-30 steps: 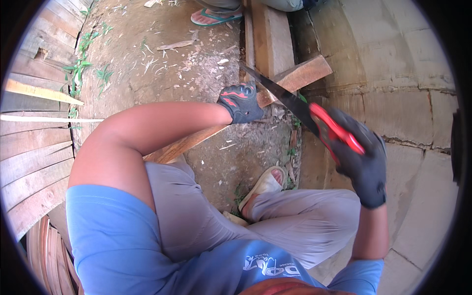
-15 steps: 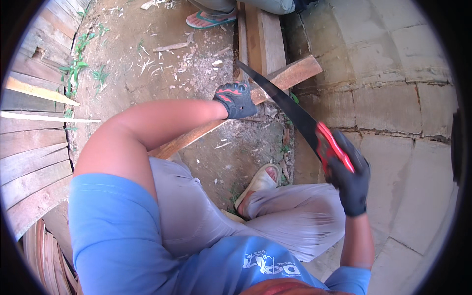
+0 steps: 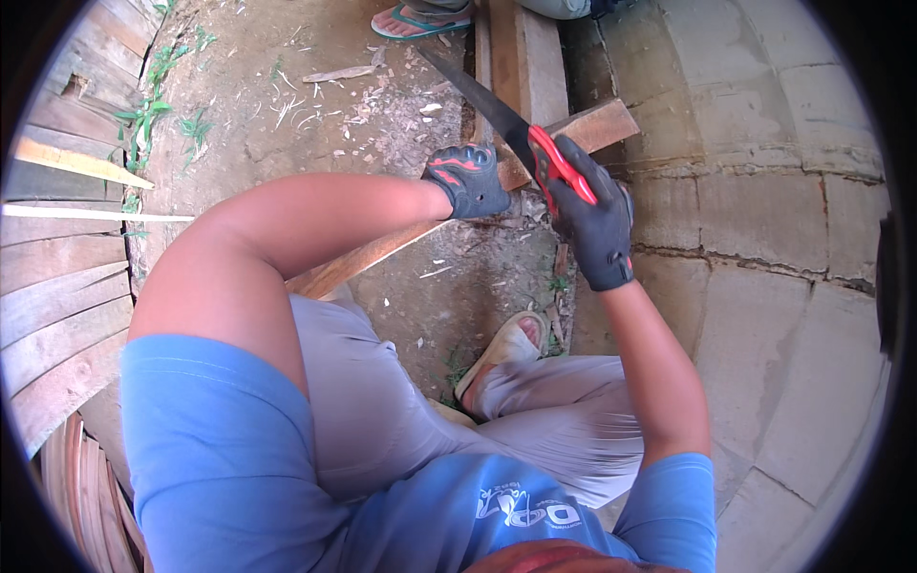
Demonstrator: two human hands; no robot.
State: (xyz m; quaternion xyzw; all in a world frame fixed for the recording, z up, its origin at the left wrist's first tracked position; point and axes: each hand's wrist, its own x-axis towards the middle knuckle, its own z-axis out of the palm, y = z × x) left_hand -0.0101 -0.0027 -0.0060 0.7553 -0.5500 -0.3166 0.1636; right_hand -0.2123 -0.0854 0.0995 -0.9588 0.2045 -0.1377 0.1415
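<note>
My right hand (image 3: 594, 220), in a black glove, is wrapped round the red and black handle of a hand saw (image 3: 495, 113). The dark blade reaches up and to the left, lying across a wooden plank (image 3: 600, 126). That plank runs slantwise from near my left thigh to the upper right. With its fingers closed over the plank, my gloved left hand (image 3: 468, 181) grips it just left of the blade. Under the plank's far part lie longer timbers (image 3: 543, 67); the cut itself is hidden by the saw and my right hand.
Another person's foot in a teal flip-flop (image 3: 420, 23) rests beside the timbers at the top. A stone block wall (image 3: 755, 201) rises on the right. Stacked boards (image 3: 67, 277) line the left. Wood chips (image 3: 411, 124) litter the dirt ground.
My right hand has pushed the saw forward, up and to the left, so its handle is now close to the plank. My left hand keeps its grip on the plank.
</note>
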